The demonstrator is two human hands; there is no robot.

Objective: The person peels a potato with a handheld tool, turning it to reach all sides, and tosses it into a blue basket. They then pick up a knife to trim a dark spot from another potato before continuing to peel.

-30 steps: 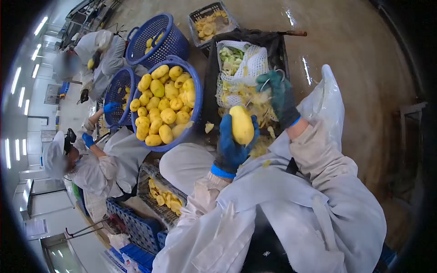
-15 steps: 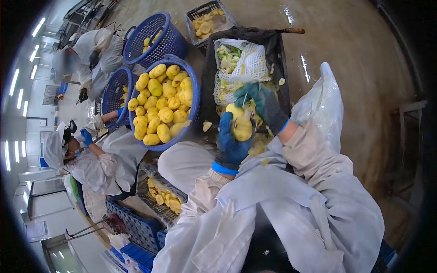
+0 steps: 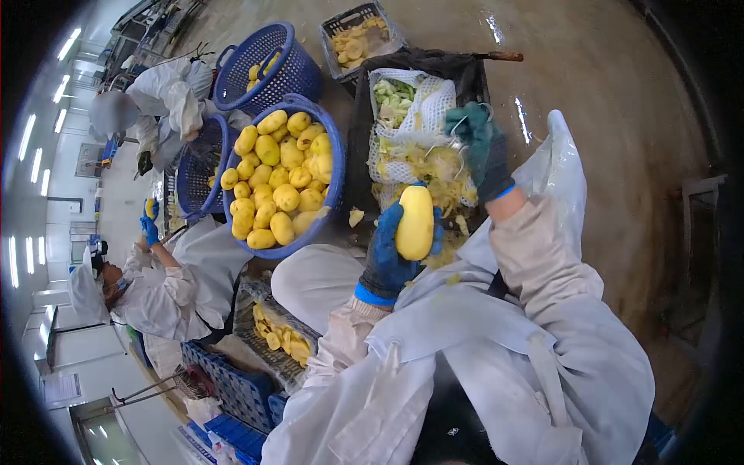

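Note:
My left hand [image 3: 394, 252], in a blue glove, is closed round a peeled yellow fruit [image 3: 415, 223] held upright. To its upper right my right hand [image 3: 482, 147], in a green and dark glove, grips a metal peeler [image 3: 459, 138], its fingers wrapped round it. Both hands are over the near end of a black-lined crate [image 3: 358, 147]. Inside it are white foam netting [image 3: 430, 108], green scraps [image 3: 394, 101] and yellow peelings [image 3: 434, 167]. Fruit and peeler are apart.
A blue basket [image 3: 338, 167] full of yellow fruits [image 3: 285, 174] stands left of the crate. More blue baskets [image 3: 310, 70] are behind it. Crates of yellow slices stand at the top [image 3: 397, 35] and lower left [image 3: 267, 364]. Two co-workers [image 3: 155, 298] are at the left, one holding a fruit.
My right hand has moved away from the fruit, up and to the right, with the peeler. The fruit now stands upright in my left hand. The nearer co-worker has raised a fruit.

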